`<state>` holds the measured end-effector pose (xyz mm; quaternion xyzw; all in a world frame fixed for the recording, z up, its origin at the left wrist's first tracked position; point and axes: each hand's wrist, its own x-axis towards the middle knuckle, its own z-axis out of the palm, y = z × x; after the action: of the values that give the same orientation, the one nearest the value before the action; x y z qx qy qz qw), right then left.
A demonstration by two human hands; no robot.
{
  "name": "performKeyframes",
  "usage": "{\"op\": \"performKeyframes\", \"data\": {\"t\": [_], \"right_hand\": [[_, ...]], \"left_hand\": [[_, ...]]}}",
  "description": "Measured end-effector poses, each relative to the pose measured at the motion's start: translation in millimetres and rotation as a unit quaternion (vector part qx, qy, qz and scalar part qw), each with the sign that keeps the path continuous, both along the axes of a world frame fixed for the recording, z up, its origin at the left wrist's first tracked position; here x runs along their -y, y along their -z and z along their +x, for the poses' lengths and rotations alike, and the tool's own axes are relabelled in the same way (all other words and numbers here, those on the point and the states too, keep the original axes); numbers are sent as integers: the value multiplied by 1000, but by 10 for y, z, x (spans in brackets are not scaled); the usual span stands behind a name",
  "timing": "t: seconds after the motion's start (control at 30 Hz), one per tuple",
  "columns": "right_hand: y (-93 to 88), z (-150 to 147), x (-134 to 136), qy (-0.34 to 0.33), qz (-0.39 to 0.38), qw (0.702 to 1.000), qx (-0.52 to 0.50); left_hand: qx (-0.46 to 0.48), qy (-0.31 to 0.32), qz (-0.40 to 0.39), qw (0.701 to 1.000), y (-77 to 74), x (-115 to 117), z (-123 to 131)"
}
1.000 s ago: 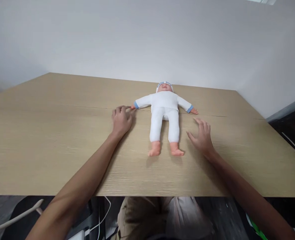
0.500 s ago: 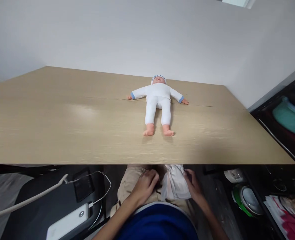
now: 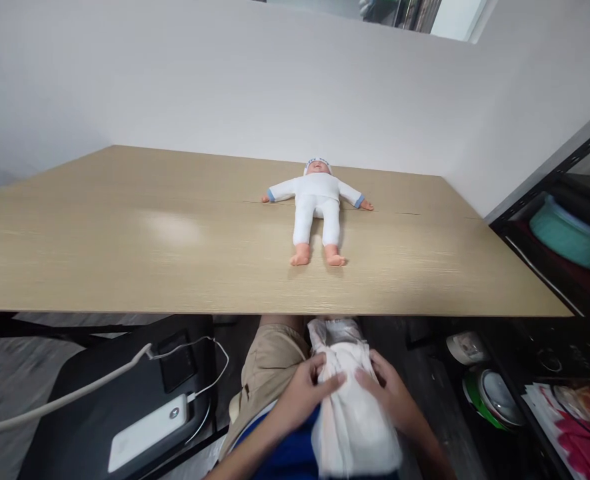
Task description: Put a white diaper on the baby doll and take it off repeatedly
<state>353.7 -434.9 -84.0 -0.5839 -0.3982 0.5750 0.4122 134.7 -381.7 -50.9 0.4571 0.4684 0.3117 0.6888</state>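
Observation:
Over my lap, below the table's front edge, lies a white diaper (image 3: pixel 355 430) with gathered, ruffled sides. My left hand (image 3: pixel 309 388) grips its left side, thumb lying across the front. On the opposite side my right hand (image 3: pixel 391 390) holds it the same way, thumb on top and fingers around the edge. A baby doll (image 3: pixel 317 192) in a white suit with blue cuffs lies on its back on the table (image 3: pixel 175 267), arms spread, bare feet towards me. Its patterned white cap covers the top of the head. Neither hand touches the doll.
At lower left, a black chair (image 3: pixel 87 380) bears a white power bank (image 3: pixel 147 432) with a cable (image 3: pixel 85 393) and a dark flat device (image 3: pixel 177 363). Black shelving (image 3: pixel 539 250) stands at the right, holding a teal item (image 3: pixel 572 233). Lower right are a green-rimmed container (image 3: pixel 495 399) and papers (image 3: pixel 545 413).
The diaper has come up and nearer my body. My left hand has moved from my thigh onto it, and my right hand has shifted along its side. The view has tilted slightly upward.

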Motion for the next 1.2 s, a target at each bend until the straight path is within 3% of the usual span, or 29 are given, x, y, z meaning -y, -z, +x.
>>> {"op": "performKeyframes", "data": {"t": [0.1, 0.17, 0.23, 0.33, 0.4, 0.5, 0.67, 0.77, 0.83, 0.93, 1.07, 1.2], "right_hand": [[-305, -17, 477, 67, 5, 995, 73], [-520, -77, 614, 78, 24, 992, 100], [-721, -174, 529, 59, 58, 990, 112], [-925, -353, 102, 0, 116, 987, 109], [-952, -460, -208, -10, 146, 985, 94], [-815, -546, -477, -13, 159, 983, 91], [-411, -510, -412, -11, 137, 985, 109], [-303, -458, -322, 30, 158, 966, 203], [-348, -444, -323, 69, 211, 933, 282], [-583, -484, -457, 76, 308, 882, 348], [-953, -631, -857, -27, 371, 839, 396], [-1014, -792, -1349, -162, 363, 803, 444]], "left_hand": [[-21, -9, 18, 1000, -119, 442, -281], [-45, -33, 50, 997, -191, 640, -423], [-61, -54, 73, 994, -269, 689, -492], [-62, -74, 69, 993, -380, 508, -472], [-48, -78, 51, 995, -426, 310, -414], [-9, -85, 25, 996, -415, 60, -326], [31, -96, -32, 994, -260, -65, -281], [35, -99, -40, 994, -190, -48, -298], [37, -100, -40, 994, -171, -38, -308], [32, -98, -39, 994, -167, -29, -319], [-11, -77, -19, 997, -170, -19, -339], [-71, -46, 7, 996, -234, -46, -371]]}}
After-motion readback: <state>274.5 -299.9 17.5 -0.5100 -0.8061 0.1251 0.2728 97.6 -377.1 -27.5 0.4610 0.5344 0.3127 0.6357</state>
